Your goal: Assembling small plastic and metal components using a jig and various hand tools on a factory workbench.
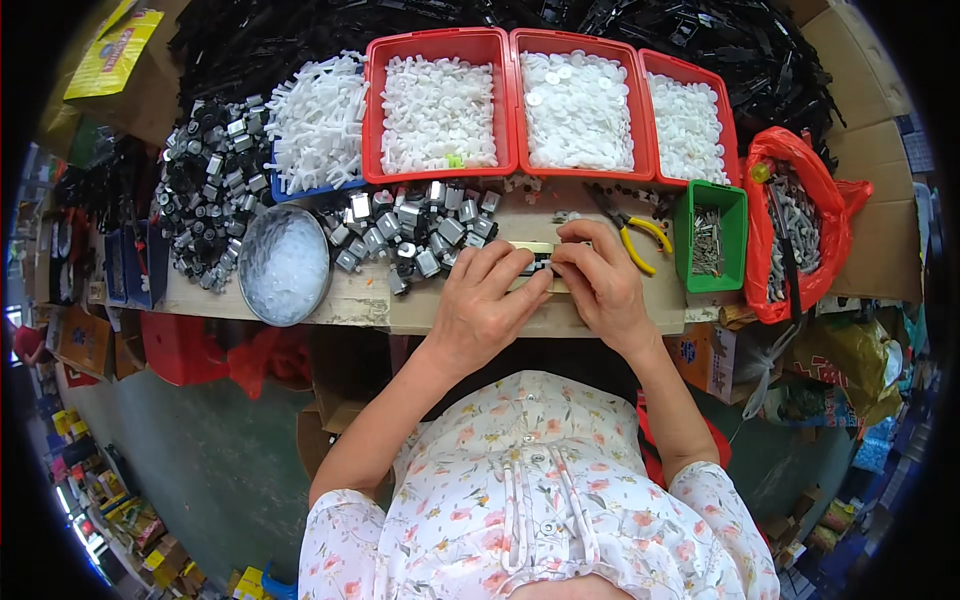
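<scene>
At the front edge of the table, my left hand [484, 304] and my right hand [604, 285] meet over a small brass-coloured block [536, 246]. A small part [541, 266] with silver and dark bits sits between my fingertips, in front of the block or in it. Thumb and fingers of my right hand pinch at this part from the right. From the left, my left fingers are bent together and press against it. The fingers cover most of the part, so its kind is not clear. Close to my left hand lies a heap of small silver motors [425, 235].
Red bins of white plastic pieces [440, 175] line the back. Right of my hands are yellow-handled pliers [640, 255], a green bin [741, 240] of screws and a red bag [840, 225] of metal parts. A round metal bowl [284, 318] stands left. Black parts [700, 25] pile behind.
</scene>
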